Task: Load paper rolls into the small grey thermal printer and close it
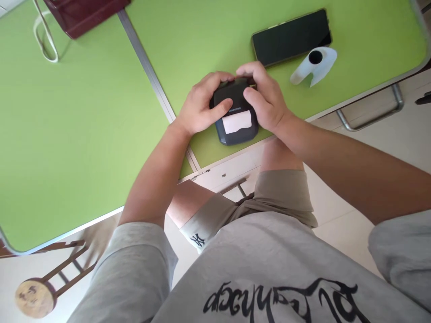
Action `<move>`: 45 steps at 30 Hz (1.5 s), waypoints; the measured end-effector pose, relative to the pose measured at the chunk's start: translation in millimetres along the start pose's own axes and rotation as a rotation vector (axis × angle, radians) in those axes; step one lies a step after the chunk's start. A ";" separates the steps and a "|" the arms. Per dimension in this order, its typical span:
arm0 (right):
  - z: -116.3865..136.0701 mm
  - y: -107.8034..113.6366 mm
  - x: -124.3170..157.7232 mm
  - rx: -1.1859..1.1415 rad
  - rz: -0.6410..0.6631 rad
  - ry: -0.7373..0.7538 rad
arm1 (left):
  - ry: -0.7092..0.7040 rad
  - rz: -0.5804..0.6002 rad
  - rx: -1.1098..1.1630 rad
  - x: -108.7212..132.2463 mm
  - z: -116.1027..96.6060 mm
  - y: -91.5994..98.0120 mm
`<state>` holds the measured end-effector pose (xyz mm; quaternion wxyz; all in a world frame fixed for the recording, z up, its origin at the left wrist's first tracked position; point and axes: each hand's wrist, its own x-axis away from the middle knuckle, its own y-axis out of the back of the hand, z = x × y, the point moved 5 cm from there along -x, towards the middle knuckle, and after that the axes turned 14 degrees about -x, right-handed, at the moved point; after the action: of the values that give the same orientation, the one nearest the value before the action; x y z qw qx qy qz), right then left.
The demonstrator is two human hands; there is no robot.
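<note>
Black device [238, 95]: sitting on the green table [84, 139] close to the edge nearest the person, just right of the metal strip [150, 72] that runs across the tabletop. Rounded corners, small pale lettering on top, can't make it out for sure.
White paper slip [237, 122]: lying across the near part of the device's top, kinda wavy along its near edge.
Left hand [204, 103]: wrapped round the left side, thumb pressed on the top face, fingers curled over toward the far edge. So yeah, it's gripping the device.
Right hand [267, 101]: same deal on the other side, curled round the far right corner, thumb at the top face and index finger reaching along the far edge. Undersides of both hands are hidden, so can't tell what the other fingertips do.
Phone [292, 38]: dark screen up, lying beyond the right hand at an angle, well apart from the metal strip.
Paper roll [325, 63]: white with a dark round core, loose end flared out, right beside the phone's near side.
Maroon object [81, 15]: far left, cut off by the frame, with a white cord [47, 38] looping next to it.
Stool [35, 296]: round wooden thing down on the floor, lower left.
</note>
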<state>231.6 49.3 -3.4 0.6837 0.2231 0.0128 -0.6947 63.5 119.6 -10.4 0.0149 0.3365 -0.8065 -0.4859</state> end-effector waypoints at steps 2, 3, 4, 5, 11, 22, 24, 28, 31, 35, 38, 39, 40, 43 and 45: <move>4.8 -1.1 2.2 0.064 -0.040 0.034 | -0.021 0.002 0.021 -0.8 -1.3 1.9; 6.4 -1.8 2.3 0.097 -0.041 0.036 | -0.032 0.005 0.034 -1.3 -1.8 2.7; 7.3 -2.3 2.0 0.127 -0.037 0.031 | -0.042 0.010 0.048 -1.7 -2.1 3.4; 7.6 -2.7 1.6 0.150 -0.029 0.020 | -0.047 0.015 0.059 -2.1 -2.4 4.0; 6.5 -3.5 0.6 0.164 -0.030 0.004 | -0.036 0.012 0.068 -1.8 -6.0 6.7; 9.1 -3.6 0.3 0.101 -0.033 -0.006 | -0.030 0.015 0.072 -2.1 -3.4 4.2; 8.2 -3.4 0.1 0.105 -0.029 -0.027 | -0.025 0.021 0.071 -2.1 -5.0 5.5; 7.1 -3.4 0.1 0.088 -0.026 -0.008 | -0.014 0.027 0.067 -1.8 -5.8 6.7; 5.9 -3.4 0.9 0.062 -0.042 0.042 | -0.053 0.028 0.061 -2.5 -5.8 5.7; 2.2 -4.3 1.4 0.097 -0.050 0.044 | -0.077 -0.013 0.027 -4.8 -6.9 4.7; 2.7 -4.5 0.9 0.141 -0.043 0.056 | -0.068 -0.052 -0.008 -6.7 -9.3 5.0; 3.2 -4.4 0.7 0.151 -0.039 0.057 | -0.064 -0.060 -0.021 -7.2 -9.9 5.1; 3.5 -4.4 0.6 0.160 -0.032 0.050 | -0.064 -0.065 -0.034 -7.5 -10.3 5.3; 3.8 -4.4 0.7 0.189 -0.007 0.010 | -0.098 -0.080 -0.056 -8.1 -10.6 6.3; 5.2 -4.2 0.7 0.182 -0.002 0.008 | -0.132 -0.091 -0.046 -8.4 -9.7 7.2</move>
<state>226.0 47.2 -0.2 0.6597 0.2871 -0.0474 -0.6928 69.6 119.0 3.0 -0.0527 0.3397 -0.7781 -0.5257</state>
